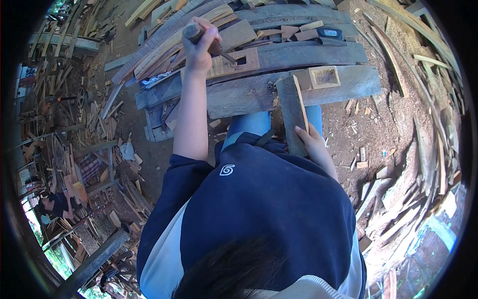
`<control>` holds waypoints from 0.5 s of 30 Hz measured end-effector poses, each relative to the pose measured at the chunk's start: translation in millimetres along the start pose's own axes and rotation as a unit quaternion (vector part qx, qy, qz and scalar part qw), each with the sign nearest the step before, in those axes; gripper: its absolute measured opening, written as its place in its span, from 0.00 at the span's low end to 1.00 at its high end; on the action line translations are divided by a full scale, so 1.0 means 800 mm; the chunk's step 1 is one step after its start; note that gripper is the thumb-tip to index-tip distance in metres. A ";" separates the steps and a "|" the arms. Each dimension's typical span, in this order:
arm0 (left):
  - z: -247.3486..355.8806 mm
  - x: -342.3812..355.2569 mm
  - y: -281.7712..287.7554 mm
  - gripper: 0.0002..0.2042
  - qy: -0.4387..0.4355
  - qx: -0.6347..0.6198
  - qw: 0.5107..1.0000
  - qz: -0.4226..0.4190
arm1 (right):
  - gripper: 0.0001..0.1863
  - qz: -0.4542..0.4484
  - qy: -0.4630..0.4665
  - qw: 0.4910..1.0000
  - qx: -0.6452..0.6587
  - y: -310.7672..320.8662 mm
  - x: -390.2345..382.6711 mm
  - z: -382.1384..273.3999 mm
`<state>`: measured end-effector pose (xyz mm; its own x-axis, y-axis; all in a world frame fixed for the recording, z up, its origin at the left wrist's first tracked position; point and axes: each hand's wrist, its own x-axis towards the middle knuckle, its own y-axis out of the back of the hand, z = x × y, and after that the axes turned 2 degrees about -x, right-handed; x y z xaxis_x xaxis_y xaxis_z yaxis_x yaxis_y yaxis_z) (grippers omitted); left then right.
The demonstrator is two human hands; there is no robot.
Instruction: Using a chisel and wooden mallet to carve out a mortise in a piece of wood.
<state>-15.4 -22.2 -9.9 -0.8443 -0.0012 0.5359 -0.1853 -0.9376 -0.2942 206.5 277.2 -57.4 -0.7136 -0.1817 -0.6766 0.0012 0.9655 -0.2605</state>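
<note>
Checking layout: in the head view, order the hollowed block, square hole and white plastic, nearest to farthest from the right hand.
1. Hollowed block: on the bench, ahead of the right hand.
2. Square hole: in a board, forward and left.
3. White plastic: on the ground, far left.

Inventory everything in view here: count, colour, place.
chisel: one, dark, left hand
holed board: one, light brown, at chisel tip
wooden bar: one, grey, right hand
hollowed block: one, pale, bench, right
small case: one, black, bench's far right
offcuts: several, brown, bench's far side
bench: one, grey, ahead
crumpled bundle: one, white and blue, bench, left
loose wood: uncountable, mostly brown, both sides
bag-like item: one, whitish, ground, left
other person: one, dark top, far left
trousers: one pair, blue, below bench
jacket: one, navy and white, lower centre
left hand: one, bare, above the bench
right hand: one, bare, near the lap
</note>
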 end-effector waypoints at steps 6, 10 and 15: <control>-0.009 -0.005 -0.013 0.14 0.025 0.035 0.999 -0.002 | 0.19 0.008 0.030 0.998 -0.054 0.010 0.010 0.014; -0.008 -0.003 -0.022 0.09 0.063 0.058 0.996 0.025 | 0.19 0.007 0.037 0.996 -0.077 0.016 0.018 0.023; -0.014 0.007 -0.033 0.08 0.039 0.106 0.992 0.056 | 0.20 0.021 0.055 0.991 -0.123 0.017 0.021 0.026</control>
<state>-20.7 6.2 -7.9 -0.8911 -0.0912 0.4445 0.0157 -0.9852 -0.1706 209.4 283.5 -86.9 -0.7887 -0.1318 -0.6005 -0.1280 0.9905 -0.0493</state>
